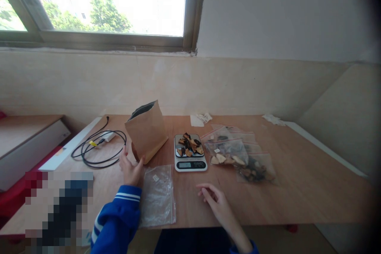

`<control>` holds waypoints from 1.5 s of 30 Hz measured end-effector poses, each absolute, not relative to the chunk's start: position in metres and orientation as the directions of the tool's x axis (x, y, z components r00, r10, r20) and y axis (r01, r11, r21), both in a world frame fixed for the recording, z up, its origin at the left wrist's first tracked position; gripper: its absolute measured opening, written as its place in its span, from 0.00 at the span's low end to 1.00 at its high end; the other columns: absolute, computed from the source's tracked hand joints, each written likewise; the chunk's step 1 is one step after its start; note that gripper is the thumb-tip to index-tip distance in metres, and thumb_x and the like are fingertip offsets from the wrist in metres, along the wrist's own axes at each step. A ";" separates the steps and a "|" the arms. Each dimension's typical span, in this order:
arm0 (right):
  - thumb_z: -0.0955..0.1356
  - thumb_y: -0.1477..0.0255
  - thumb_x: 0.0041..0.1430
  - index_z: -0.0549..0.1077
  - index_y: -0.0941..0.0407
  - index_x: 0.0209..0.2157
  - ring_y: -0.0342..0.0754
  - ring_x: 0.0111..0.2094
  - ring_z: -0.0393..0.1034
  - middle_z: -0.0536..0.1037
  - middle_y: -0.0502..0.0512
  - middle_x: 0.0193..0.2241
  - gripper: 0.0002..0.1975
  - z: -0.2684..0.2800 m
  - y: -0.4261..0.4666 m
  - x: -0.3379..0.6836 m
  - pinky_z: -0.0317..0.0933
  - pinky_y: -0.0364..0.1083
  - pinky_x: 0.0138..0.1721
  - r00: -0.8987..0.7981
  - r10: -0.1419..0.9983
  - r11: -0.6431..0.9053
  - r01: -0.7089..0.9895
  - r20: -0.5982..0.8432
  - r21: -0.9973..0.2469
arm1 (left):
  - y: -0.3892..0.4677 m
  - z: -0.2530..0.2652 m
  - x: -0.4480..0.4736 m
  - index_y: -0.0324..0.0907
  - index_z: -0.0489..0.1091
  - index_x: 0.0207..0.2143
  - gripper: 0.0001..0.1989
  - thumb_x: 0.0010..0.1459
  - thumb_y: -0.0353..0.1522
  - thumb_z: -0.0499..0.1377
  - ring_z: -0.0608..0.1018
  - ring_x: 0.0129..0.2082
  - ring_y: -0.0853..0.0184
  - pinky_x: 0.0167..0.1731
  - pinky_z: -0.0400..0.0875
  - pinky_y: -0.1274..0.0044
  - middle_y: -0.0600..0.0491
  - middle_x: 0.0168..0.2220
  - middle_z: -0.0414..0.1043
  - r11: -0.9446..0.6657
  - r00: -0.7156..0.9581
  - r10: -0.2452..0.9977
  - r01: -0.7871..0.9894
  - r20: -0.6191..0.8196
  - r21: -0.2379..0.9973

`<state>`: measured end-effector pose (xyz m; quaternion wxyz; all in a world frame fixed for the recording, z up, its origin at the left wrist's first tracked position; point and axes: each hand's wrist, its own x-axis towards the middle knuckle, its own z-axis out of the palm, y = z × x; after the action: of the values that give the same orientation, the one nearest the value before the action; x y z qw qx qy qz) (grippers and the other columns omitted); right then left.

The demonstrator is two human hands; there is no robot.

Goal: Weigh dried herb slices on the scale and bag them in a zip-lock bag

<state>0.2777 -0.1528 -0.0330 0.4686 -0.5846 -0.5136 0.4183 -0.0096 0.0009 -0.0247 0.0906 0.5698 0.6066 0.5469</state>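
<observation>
My left hand (pixel 130 170) is at the lower left corner of a standing brown paper bag (pixel 149 133). Its thumb is at the bag's base and its fingers are spread along the left side; I cannot tell how firmly they touch. The bag's mouth gapes, showing a dark lining. My right hand (pixel 216 202) hovers low over the table, empty, fingers loosely bent and a little apart. Ahead of it, a white kitchen scale (pixel 192 168) bears a heap of dried brown slices (pixel 189 145), and its display is lit. Between my hands lies a flat clear zip bag (pixel 157 196).
Several clear zip bags (pixel 228 149) with dried pieces overlap right of the scale. A coiled black cable (pixel 86 160) and a white adapter (pixel 108 135) lie on the left. Crumpled paper (pixel 204 118) sits at the back of the wooden table (pixel 306 182), below a window (pixel 119 39).
</observation>
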 end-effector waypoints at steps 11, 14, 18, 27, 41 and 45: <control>0.62 0.55 0.61 0.77 0.54 0.39 0.50 0.33 0.71 0.78 0.55 0.30 0.21 -0.028 -0.160 0.265 0.62 0.46 0.35 0.107 0.994 -0.030 0.254 -0.003 -0.967 | -0.093 -0.004 0.026 0.45 0.69 0.48 0.17 0.56 0.38 0.58 0.73 0.46 0.58 0.46 0.71 0.65 0.46 0.47 0.71 -0.584 0.522 0.805 0.611 0.283 0.534; 0.61 0.54 0.61 0.77 0.54 0.40 0.51 0.34 0.72 0.78 0.55 0.31 0.21 -0.030 -0.161 0.261 0.63 0.47 0.37 0.085 0.996 -0.004 0.273 0.020 -0.962 | -0.093 -0.014 0.038 0.45 0.67 0.52 0.29 0.47 0.42 0.65 0.71 0.49 0.52 0.47 0.68 0.58 0.44 0.51 0.69 -0.473 0.468 0.872 0.724 0.146 0.503; 0.60 0.53 0.62 0.75 0.55 0.45 0.52 0.37 0.73 0.79 0.57 0.34 0.24 -0.026 -0.155 0.250 0.65 0.49 0.41 0.130 0.990 0.024 0.221 0.054 -0.975 | -0.083 -0.024 0.042 0.45 0.70 0.48 0.26 0.46 0.43 0.65 0.70 0.47 0.51 0.45 0.67 0.59 0.45 0.49 0.69 -0.405 0.409 0.907 0.775 0.102 0.486; 0.59 0.54 0.63 0.62 0.56 0.52 0.51 0.43 0.73 0.74 0.63 0.47 0.24 0.049 -0.087 0.198 0.67 0.49 0.43 0.248 0.935 0.248 0.051 0.252 -0.968 | -0.088 -0.028 0.034 0.43 0.69 0.50 0.25 0.53 0.46 0.60 0.70 0.49 0.53 0.48 0.66 0.59 0.44 0.50 0.69 -0.459 0.442 0.879 0.683 0.180 0.567; 0.60 0.61 0.64 0.55 0.60 0.58 0.55 0.48 0.67 0.67 0.67 0.48 0.25 0.109 -0.037 0.123 0.65 0.51 0.45 0.167 0.716 0.419 0.675 0.678 -0.608 | -0.084 -0.049 0.031 0.46 0.75 0.42 0.13 0.54 0.31 0.56 0.72 0.48 0.52 0.46 0.69 0.57 0.45 0.49 0.72 -0.495 0.418 0.868 0.672 0.270 0.550; 0.60 0.51 0.61 0.60 0.51 0.58 0.55 0.41 0.70 0.72 0.59 0.40 0.28 0.112 -0.034 0.120 0.64 0.51 0.40 -0.005 0.777 0.399 0.778 0.629 -0.486 | -0.085 -0.055 0.029 0.45 0.73 0.46 0.15 0.56 0.32 0.55 0.71 0.49 0.52 0.48 0.68 0.57 0.44 0.49 0.71 -0.508 0.408 0.860 0.648 0.305 0.567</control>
<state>0.1199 -0.0340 0.1125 0.4437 -0.5484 -0.7088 -0.0002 0.0294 -0.0851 -0.0553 0.1835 0.8187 0.4606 0.2897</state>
